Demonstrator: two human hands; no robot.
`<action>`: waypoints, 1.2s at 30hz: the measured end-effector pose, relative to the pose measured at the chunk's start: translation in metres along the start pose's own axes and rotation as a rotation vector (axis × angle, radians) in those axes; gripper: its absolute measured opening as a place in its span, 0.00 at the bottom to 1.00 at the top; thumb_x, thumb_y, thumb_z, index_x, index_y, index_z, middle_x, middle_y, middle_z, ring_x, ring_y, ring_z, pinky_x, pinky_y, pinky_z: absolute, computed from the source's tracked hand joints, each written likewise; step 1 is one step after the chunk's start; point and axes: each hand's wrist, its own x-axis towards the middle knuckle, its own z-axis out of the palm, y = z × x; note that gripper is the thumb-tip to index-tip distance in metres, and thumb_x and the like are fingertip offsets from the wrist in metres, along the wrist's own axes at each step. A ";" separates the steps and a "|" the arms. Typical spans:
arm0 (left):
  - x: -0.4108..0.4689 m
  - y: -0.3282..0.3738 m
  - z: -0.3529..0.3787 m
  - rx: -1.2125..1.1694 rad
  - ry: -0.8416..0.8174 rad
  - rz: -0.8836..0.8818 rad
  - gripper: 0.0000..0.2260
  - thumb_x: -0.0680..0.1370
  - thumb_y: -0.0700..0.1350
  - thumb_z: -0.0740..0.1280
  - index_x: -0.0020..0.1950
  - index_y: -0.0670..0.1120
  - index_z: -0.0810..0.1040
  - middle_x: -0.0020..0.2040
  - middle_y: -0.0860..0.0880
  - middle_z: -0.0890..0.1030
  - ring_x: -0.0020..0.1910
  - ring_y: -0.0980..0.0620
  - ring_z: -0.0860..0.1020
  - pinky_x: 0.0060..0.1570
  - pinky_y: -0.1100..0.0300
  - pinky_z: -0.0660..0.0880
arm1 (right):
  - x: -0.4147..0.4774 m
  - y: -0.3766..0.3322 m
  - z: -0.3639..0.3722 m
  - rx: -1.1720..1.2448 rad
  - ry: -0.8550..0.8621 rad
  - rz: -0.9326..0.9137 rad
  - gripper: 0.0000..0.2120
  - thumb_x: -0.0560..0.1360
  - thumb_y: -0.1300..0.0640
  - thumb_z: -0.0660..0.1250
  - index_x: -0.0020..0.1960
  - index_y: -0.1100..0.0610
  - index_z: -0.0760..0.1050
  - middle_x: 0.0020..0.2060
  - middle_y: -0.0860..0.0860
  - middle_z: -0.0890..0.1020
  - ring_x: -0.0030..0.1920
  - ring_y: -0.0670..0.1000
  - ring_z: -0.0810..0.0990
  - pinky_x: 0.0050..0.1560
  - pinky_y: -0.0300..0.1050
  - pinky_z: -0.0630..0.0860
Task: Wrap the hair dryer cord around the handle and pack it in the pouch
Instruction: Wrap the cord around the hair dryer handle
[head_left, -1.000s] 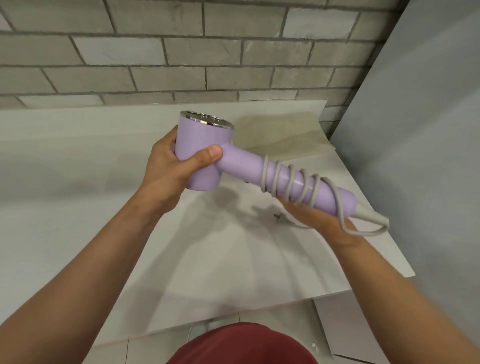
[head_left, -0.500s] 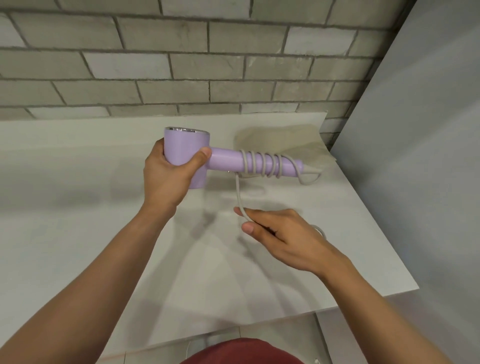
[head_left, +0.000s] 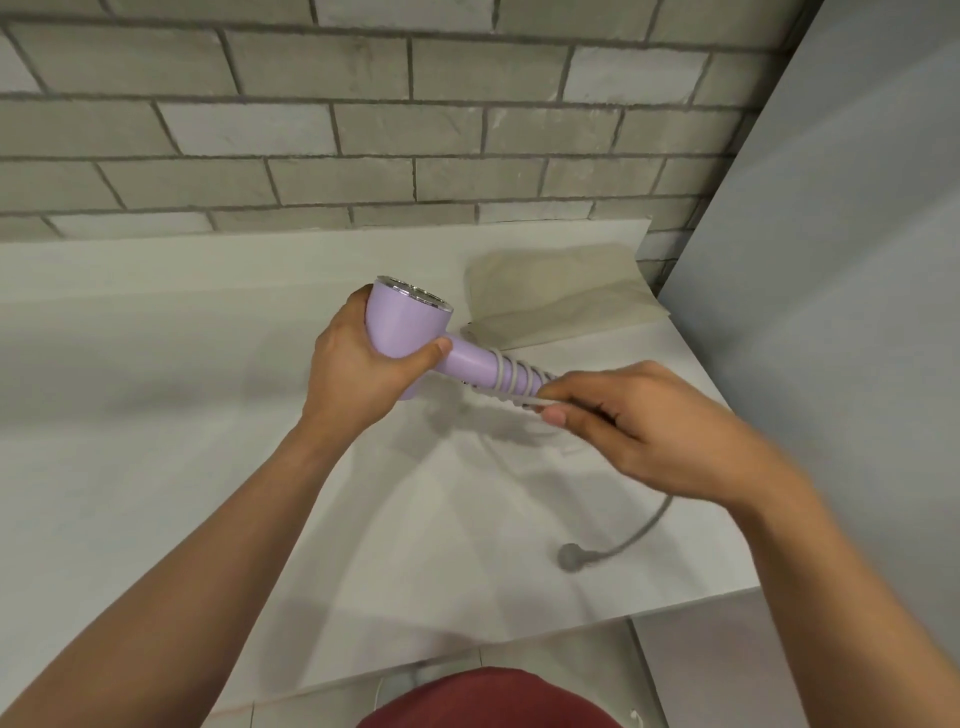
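Plug (head_left: 571, 556) and slack cord (head_left: 644, 525) trail on the counter (head_left: 156, 415). Right hand (head_left: 660, 431) pinches the cord taut at the handle (head_left: 472, 361), seemingly to lay another coil; left hand (head_left: 358, 369) wraps the hair dryer (head_left: 405, 327) head, steadying it above the counter. Pouch (head_left: 561, 296) lies flat behind, near the wall.

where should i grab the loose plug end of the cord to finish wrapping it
Probably pinch the cord just behind the plug, from above: that stretch curves free over the table, and the plug is a small rounded knob that would stop a slipping grip. The right hand is nearest, but it now pinches the cord at the hair dryer handle.
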 end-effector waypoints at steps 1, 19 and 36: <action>-0.001 0.000 0.000 0.016 -0.031 0.007 0.28 0.68 0.58 0.81 0.62 0.52 0.75 0.55 0.56 0.81 0.54 0.51 0.80 0.50 0.54 0.78 | 0.002 0.003 -0.005 -0.064 0.022 -0.023 0.18 0.84 0.40 0.56 0.58 0.47 0.81 0.38 0.46 0.84 0.38 0.51 0.80 0.40 0.53 0.78; -0.014 0.002 -0.030 -0.158 -0.369 0.090 0.27 0.65 0.57 0.80 0.63 0.56 0.78 0.53 0.60 0.84 0.50 0.60 0.82 0.41 0.71 0.75 | 0.041 0.050 -0.025 -0.287 0.253 -0.100 0.19 0.81 0.36 0.60 0.62 0.41 0.84 0.42 0.45 0.80 0.39 0.54 0.80 0.35 0.50 0.77; -0.020 0.014 -0.032 -0.545 -0.435 0.091 0.23 0.63 0.53 0.78 0.58 0.55 0.81 0.51 0.54 0.87 0.50 0.52 0.85 0.49 0.57 0.81 | 0.048 0.074 0.018 0.005 0.229 -0.150 0.16 0.83 0.48 0.64 0.66 0.51 0.83 0.39 0.46 0.76 0.38 0.46 0.76 0.45 0.33 0.71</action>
